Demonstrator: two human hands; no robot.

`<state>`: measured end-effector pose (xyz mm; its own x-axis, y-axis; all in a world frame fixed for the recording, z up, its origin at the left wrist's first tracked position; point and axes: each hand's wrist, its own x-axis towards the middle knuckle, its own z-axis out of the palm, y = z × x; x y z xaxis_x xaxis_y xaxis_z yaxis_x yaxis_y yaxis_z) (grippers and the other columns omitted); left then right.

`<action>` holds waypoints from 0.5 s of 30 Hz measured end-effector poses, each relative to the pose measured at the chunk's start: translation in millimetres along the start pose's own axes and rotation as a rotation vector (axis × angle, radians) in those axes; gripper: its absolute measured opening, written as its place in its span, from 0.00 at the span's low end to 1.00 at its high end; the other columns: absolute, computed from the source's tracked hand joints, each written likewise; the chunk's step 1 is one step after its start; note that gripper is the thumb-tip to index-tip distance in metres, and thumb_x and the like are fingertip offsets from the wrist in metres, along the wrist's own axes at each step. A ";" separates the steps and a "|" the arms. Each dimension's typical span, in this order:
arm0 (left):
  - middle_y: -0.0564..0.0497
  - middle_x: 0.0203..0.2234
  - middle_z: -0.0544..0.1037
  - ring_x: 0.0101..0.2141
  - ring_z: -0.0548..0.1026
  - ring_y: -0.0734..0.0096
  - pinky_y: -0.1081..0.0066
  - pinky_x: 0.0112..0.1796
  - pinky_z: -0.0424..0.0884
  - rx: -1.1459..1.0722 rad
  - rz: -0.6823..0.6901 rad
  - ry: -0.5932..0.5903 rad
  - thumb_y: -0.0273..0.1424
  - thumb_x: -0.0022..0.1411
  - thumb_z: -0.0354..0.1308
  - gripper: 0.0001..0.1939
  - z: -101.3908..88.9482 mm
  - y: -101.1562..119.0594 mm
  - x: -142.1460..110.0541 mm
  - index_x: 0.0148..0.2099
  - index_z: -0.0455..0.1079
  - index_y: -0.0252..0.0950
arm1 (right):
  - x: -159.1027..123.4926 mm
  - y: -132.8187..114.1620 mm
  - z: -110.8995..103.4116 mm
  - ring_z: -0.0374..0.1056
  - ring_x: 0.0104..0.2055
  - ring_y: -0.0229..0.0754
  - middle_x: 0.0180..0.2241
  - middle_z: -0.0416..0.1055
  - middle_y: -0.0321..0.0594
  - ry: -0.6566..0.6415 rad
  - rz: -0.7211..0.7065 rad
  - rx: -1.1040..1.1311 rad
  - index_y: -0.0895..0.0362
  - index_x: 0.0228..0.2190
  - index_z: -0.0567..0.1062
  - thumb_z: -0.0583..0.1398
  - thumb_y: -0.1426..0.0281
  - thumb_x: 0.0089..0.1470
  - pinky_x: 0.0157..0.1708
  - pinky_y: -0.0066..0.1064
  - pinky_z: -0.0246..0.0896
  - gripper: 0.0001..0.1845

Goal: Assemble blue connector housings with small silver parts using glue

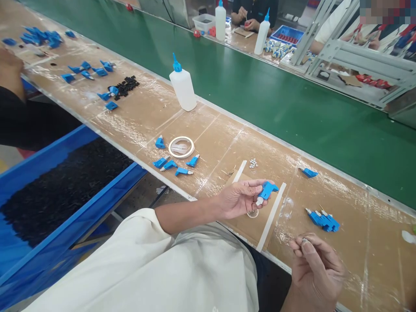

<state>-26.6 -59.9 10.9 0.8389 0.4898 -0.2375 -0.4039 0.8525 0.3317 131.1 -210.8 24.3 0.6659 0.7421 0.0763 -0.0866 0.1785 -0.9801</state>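
Between the thumb and fingers of my left hand (240, 199) is a blue plastic part (268, 190) with a pale tip, held above a cardboard piece edged with white tape (272, 216). My right hand (315, 264) is pinched closed near the bench's front edge; whatever its fingertips hold is too small to name. Beyond it lies a cluster of similar blue parts (323, 220), and a single blue part (308, 173) rests farther back. A little pile of small grey pieces (253, 163) sits behind my left hand. Under that hand is a small round clear dish (252, 213).
A white bottle with blue nozzle (183, 89) stands by the green conveyor belt (227, 78). Left of me are a tape roll (181, 147), loose blue parts and black pieces (127, 86). A blue bin (74, 186) holds black pieces. Co-workers sit at left and across.
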 end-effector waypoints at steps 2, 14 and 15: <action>0.48 0.30 0.77 0.28 0.75 0.75 0.77 0.29 0.68 0.070 0.033 -0.013 0.31 0.51 0.74 0.18 -0.1 -3.3 1.0 0.45 0.79 0.32 | -1.1 -0.7 4.5 0.74 0.21 0.38 0.23 0.78 0.41 0.006 0.021 -0.008 0.56 0.27 0.84 0.77 0.64 0.42 0.20 0.24 0.71 0.12; 0.44 0.35 0.82 0.33 0.77 0.72 0.75 0.37 0.70 0.448 0.111 -0.054 0.44 0.47 0.77 0.29 -10.7 -13.2 -0.5 0.49 0.80 0.35 | -7.9 1.6 41.7 0.72 0.28 0.38 0.27 0.74 0.38 -0.167 -0.004 -0.084 0.55 0.31 0.83 0.70 0.70 0.53 0.25 0.26 0.68 0.02; 0.44 0.35 0.82 0.33 0.78 0.72 0.75 0.37 0.70 0.461 0.106 -0.054 0.44 0.46 0.77 0.30 -11.0 -12.1 -1.0 0.49 0.80 0.34 | -7.9 1.3 42.9 0.71 0.28 0.37 0.27 0.73 0.37 -0.174 -0.007 -0.092 0.55 0.31 0.83 0.70 0.71 0.53 0.24 0.26 0.67 0.01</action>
<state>-26.6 -68.8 -2.9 0.8248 0.5487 -0.1367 -0.2944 0.6230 0.7247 93.9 -188.7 30.4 0.5275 0.8430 0.1060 -0.0093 0.1305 -0.9914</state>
